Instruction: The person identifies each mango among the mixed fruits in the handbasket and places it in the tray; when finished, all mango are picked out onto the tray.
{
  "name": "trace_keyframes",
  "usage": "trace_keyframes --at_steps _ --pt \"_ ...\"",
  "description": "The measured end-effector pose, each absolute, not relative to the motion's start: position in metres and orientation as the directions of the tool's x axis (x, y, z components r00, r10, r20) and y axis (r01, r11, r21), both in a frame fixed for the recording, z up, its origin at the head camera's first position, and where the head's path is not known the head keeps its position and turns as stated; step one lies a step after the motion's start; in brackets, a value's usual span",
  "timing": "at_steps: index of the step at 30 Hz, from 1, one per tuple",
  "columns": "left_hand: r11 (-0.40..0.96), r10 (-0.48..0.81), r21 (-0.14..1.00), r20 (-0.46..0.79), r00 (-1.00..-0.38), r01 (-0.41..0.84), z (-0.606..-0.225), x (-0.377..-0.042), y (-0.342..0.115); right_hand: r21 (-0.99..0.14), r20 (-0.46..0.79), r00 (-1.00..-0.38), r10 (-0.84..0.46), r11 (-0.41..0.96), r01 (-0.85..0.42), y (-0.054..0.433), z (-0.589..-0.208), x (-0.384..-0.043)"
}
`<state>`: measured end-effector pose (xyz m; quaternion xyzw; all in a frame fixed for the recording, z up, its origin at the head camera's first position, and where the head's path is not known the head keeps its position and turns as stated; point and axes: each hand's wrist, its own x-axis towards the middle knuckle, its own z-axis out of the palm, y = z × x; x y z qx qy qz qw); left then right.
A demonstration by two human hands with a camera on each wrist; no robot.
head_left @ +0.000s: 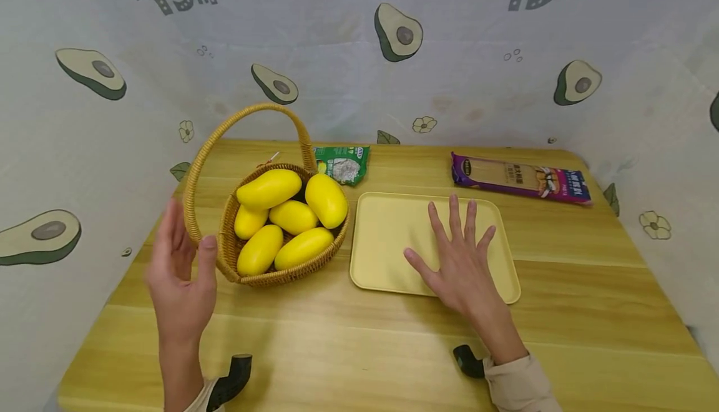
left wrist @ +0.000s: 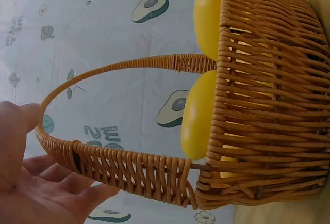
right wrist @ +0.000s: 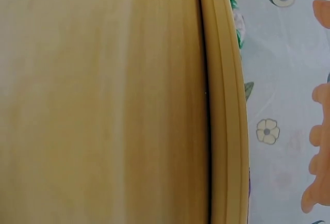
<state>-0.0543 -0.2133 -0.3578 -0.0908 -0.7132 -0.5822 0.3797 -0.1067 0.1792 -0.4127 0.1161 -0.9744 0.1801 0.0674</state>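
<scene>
A wicker basket (head_left: 292,274) stands left of centre on the table, its tall handle (head_left: 198,156) arching up. Several yellow mangoes (head_left: 304,248) fill it. My left hand (head_left: 182,293) is at the handle's left side, thumb apart from the fingers. In the left wrist view the handle (left wrist: 129,175) passes between the thumb (left wrist: 20,118) and the loosely extended fingers. Over the pale yellow tray (head_left: 387,243), my right hand (head_left: 463,268) is spread wide, palm down, holding nothing. The right wrist view shows its fingertips (right wrist: 322,141) above the tray's rim (right wrist: 227,105).
Behind the basket lies a green packet (head_left: 345,165). A purple pack of pasta (head_left: 519,178) lies at the back right, beyond the tray. White curtains (head_left: 337,37) printed with avocados enclose the wooden table (head_left: 348,349) at the back and sides.
</scene>
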Motion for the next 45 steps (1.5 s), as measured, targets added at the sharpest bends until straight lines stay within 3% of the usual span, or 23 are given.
trace_keyframes --at_steps 3,10,23,31,41,45 --pt "0.187 -0.282 0.779 0.626 -0.727 0.598 -0.367 -0.059 -0.22 -0.338 0.168 -0.965 -0.203 0.908 -0.25 0.181 -0.413 -0.106" --pt "0.018 -0.302 0.726 0.659 -0.689 0.687 -0.38 -0.068 -0.22 -0.343 0.175 -0.96 -0.22 0.9 -0.269 0.18 -0.414 -0.105" --pt "-0.014 -0.363 0.746 0.616 -0.699 0.666 -0.396 -0.066 -0.214 -0.429 0.141 -0.936 -0.323 0.832 -0.352 0.18 -0.409 -0.108" --pt "0.061 -0.366 0.779 0.6 -0.712 0.624 -0.402 -0.062 -0.211 -0.439 0.333 -0.784 -0.524 0.649 -0.621 0.176 -0.383 -0.122" --pt "0.082 -0.348 0.785 0.6 -0.72 0.614 -0.404 -0.059 -0.214 -0.45 0.446 -0.577 -0.684 0.385 -0.805 0.147 -0.337 -0.156" --pt "0.089 -0.35 0.787 0.599 -0.72 0.611 -0.405 -0.059 -0.214 -0.481 0.428 -0.535 -0.728 0.318 -0.817 0.131 -0.324 -0.171"
